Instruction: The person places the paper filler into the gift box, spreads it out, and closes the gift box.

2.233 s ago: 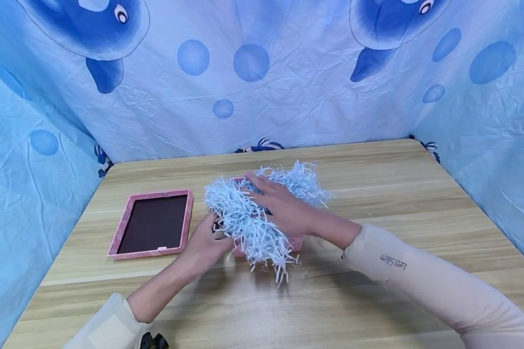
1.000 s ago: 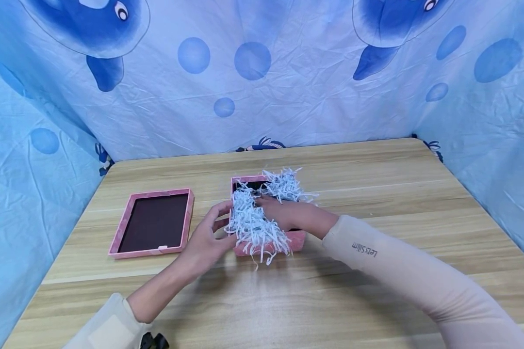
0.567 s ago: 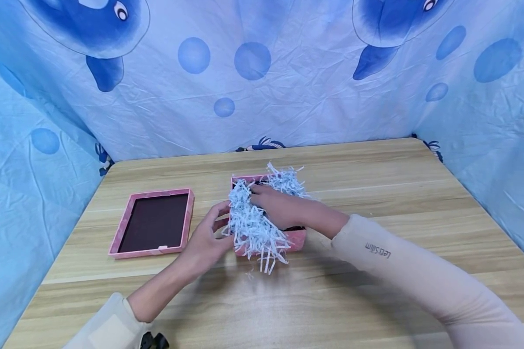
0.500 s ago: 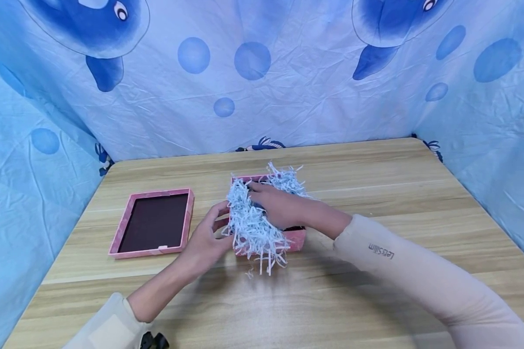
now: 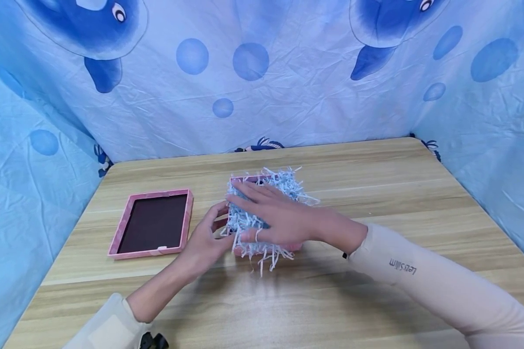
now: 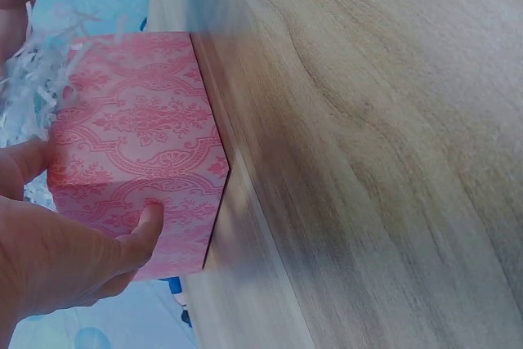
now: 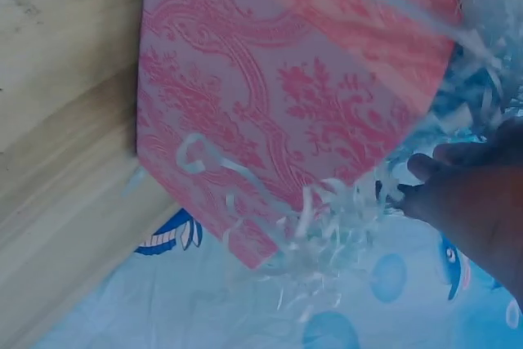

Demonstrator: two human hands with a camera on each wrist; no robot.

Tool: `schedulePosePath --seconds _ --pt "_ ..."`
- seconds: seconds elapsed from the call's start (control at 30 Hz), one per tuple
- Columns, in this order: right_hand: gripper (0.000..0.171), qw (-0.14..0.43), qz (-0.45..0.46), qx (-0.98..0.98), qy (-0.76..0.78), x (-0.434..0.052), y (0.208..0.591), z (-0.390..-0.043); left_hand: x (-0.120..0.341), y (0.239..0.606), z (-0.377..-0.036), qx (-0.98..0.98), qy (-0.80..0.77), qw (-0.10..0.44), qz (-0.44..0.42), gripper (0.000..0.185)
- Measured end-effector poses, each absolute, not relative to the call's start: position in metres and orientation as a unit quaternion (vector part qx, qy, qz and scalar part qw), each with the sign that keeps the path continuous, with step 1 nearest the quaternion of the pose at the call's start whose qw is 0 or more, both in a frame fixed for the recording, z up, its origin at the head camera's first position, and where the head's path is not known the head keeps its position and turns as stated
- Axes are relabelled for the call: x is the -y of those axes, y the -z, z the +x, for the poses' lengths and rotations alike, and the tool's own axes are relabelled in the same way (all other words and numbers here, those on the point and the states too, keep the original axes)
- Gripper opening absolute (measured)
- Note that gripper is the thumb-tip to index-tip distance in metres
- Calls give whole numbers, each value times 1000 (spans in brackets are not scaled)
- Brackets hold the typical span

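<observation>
A pink patterned box (image 5: 295,246) stands on the table, filled with pale blue shredded paper (image 5: 290,185). Some strands hang over its near and right edges. My left hand (image 5: 203,240) grips the box's near left corner; the left wrist view shows the thumb by the rim and a fingertip against the patterned side (image 6: 147,112). With fingers spread, my right hand (image 5: 279,215) lies over the paper on top, covering much of the opening. One strand crosses its thumb. In the right wrist view, loose strands (image 7: 319,234) hang beside that hand.
Left of the box lies a shallow pink box lid (image 5: 157,225), its dark inside facing up. The wooden table (image 5: 375,184) ends at a blue curtain (image 5: 288,111) with whale prints, which also runs along both sides.
My right hand has come up from inside the box and now lies spread over the paper. The paper, heaped wide earlier, sits lower and covers more of the opening. The left hand stays at the corner.
</observation>
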State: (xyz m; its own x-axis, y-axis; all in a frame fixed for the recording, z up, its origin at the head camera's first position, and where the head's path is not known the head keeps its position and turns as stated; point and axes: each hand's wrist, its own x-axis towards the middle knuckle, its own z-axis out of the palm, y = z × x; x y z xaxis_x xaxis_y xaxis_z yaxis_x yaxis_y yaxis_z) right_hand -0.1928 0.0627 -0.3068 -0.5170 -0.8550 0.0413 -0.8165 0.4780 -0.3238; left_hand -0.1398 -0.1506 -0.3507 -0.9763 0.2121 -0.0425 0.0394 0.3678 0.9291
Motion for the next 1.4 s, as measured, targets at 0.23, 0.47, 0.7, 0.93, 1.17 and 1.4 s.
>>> schedulePosePath --seconds 0.23,0.47,0.7,0.93,1.17,1.4 --pt "65 94 -471 -869 120 -64 317 -196 152 353 -140 -824 -556 87 69 67" --pt "57 95 -473 -870 97 -65 324 -209 152 354 -140 -823 -557 87 73 69" --pt "68 121 -462 -876 62 -64 325 -218 152 353 -140 -821 -559 91 75 70" --pt "78 144 -452 -880 2 -55 324 -221 152 352 -140 -825 -553 92 78 72" --pt "71 188 -433 -881 17 -51 328 -226 151 352 -141 -823 -556 89 81 70" --pt "70 211 -438 -874 4 -44 339 -232 151 351 -141 -820 -560 89 76 72"
